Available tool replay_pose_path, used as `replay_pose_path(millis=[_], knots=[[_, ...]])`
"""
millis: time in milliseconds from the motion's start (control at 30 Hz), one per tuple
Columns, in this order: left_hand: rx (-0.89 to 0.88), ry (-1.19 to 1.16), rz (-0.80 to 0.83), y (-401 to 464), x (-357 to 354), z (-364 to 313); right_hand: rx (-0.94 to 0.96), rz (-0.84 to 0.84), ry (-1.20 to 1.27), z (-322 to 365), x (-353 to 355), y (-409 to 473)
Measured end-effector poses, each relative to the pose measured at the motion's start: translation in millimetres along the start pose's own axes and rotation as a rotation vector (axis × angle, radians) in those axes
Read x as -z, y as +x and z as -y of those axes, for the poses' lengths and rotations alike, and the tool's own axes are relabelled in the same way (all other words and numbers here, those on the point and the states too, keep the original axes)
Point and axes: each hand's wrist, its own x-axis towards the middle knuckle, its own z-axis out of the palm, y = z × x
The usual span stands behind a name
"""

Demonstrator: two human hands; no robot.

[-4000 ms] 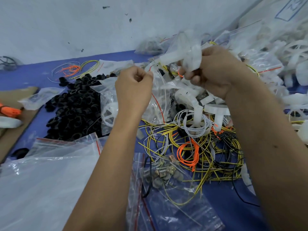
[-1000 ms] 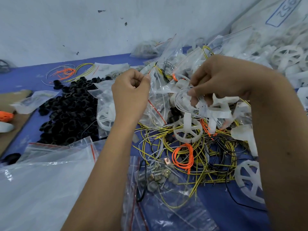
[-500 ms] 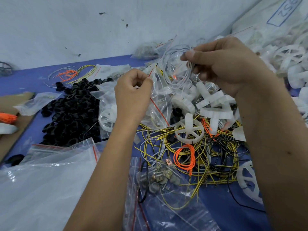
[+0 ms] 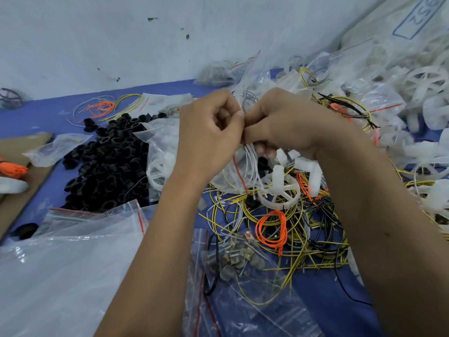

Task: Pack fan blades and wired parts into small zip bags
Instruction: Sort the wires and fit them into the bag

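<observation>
- Hands met in the middle, above the messy blue table point(image 4: 170, 88).
- The left hand point(image 4: 209, 137) pinched the top edge of a small zip bag point(image 4: 226, 173), fingers curled tight.
- The right hand point(image 4: 284, 125) gripped a bunch of white wires point(image 4: 250, 159), which hung down at the bag's mouth.
- A white fan blade point(image 4: 279, 190) lay just below the hands, on yellow wires point(image 4: 298, 239).
- A pile of black rings point(image 4: 109, 161) sat to the left.

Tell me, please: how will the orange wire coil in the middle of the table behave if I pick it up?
The orange wire coil is thin, loosely looped wire, so it is probably light and floppy. It lies tangled among the yellow wires, so it may snag and drag some along. Its loops look unbound, so they could spring apart.
</observation>
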Motion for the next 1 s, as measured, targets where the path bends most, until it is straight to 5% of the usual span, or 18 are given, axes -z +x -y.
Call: replay_pose_path(millis=[267, 367, 500, 600, 667, 733, 833, 933, 1000], knots=[[0.005, -0.151, 0.035, 1, 7, -8, 0.012, -0.319, 0.705, -9, -14, 18], [0.008, -0.195, 0.014, 2, 7, -11, 0.097, -0.271, 0.519, -11, -21, 21], [0.038, -0.168, -0.083, 3, 8, -9, 0.090, 0.123, 0.166, -13, -25, 15], [0.030, -0.214, -0.023, 2, 10, -12, 0.082, 0.083, 0.130, -11, -28, 13], [0.018, -0.266, 0.005, 3, 11, -15, 0.080, -0.054, 0.299, -6, -34, 15], [0.002, -0.320, -0.015, 6, 11, -18, 0.019, -0.140, 0.731, 0, -39, 19], [-0.013, -0.358, -0.059, 8, 15, -16, 0.032, -0.104, 1.107, 6, -44, 24], [0.012, -0.418, -0.111, 9, 24, -12, 0.157, 0.117, 0.882, 5, -42, 17], [0.038, -0.500, -0.114, 10, 29, -12, 0.166, 0.169, 0.451, 1, -37, 12]])
